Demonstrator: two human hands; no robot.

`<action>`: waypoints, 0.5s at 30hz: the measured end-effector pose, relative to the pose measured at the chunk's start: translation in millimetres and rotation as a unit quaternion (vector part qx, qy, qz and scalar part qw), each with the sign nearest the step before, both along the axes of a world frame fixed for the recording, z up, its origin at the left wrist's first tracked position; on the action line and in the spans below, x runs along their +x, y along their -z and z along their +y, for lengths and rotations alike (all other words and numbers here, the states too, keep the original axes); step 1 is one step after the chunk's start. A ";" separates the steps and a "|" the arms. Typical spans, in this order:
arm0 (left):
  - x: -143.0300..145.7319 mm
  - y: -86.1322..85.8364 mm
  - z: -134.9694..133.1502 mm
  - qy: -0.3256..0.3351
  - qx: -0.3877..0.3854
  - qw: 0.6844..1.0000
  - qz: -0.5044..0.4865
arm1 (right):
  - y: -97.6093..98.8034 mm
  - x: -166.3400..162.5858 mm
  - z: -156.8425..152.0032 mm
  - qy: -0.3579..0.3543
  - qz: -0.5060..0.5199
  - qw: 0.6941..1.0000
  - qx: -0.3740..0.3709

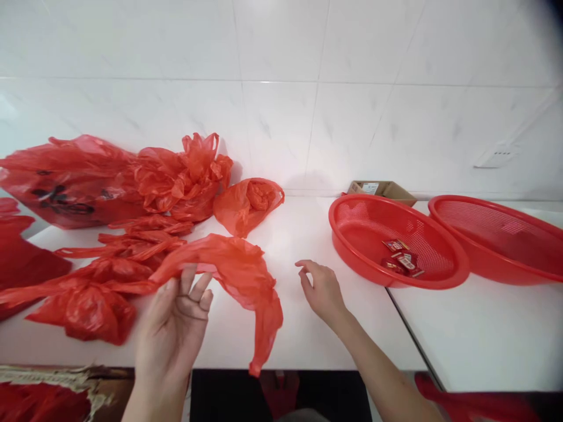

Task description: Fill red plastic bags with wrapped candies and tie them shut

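Observation:
A thin red plastic bag (pixel 233 266) stretches out limp in front of me, its lower end hanging at the table's front edge. My left hand (pixel 180 319) is turned palm up with bent fingers and grips the bag near its left end; the bag partly hides where the fingertips meet. To the right of the bag, my right hand (pixel 323 290) hovers over the white table with curled fingers, thumb and index finger apart, holding nothing. Nearest to it is a red perforated plastic basket (pixel 352 258) with several small wrapped packets (pixel 402 258) inside.
Filled red bags (pixel 88 181) and a knotted bag (pixel 97 308) crowd the left. One open red bag (pixel 246 205) sits against the wall. A second red basket (pixel 497 240) and a cardboard box (pixel 389 190) are at right. Another carton (pixel 109 392) stands below the table's front left.

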State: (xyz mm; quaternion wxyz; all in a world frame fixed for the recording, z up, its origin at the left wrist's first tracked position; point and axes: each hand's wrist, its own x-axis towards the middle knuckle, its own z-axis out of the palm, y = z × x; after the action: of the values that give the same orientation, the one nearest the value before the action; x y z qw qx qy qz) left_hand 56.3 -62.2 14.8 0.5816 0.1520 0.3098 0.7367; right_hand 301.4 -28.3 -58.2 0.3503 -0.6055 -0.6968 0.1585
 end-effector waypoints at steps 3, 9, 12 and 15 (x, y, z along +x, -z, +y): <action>18.3 5.5 0.3 0.051 0.027 0.998 0.011 | -16.7 -28.1 -10.2 -0.049 0.103 0.992 0.046; 37.7 7.0 -17.0 0.136 0.063 0.989 0.014 | -13.1 -78.6 -0.2 -0.065 0.065 0.996 -0.008; 34.9 5.4 -21.5 0.146 0.060 0.987 -0.005 | -12.3 -84.2 2.9 -0.061 0.086 0.994 -0.017; 40.8 7.9 -26.1 0.165 0.049 0.985 -0.021 | -16.8 -88.9 -1.1 -0.062 0.131 0.989 0.020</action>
State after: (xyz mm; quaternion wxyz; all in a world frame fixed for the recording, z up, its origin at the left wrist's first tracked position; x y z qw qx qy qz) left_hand 97.2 -88.3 6.9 0.6937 0.2138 0.2320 0.6475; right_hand 212.5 -29.4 -41.4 0.4400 -0.5277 -0.6845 0.2436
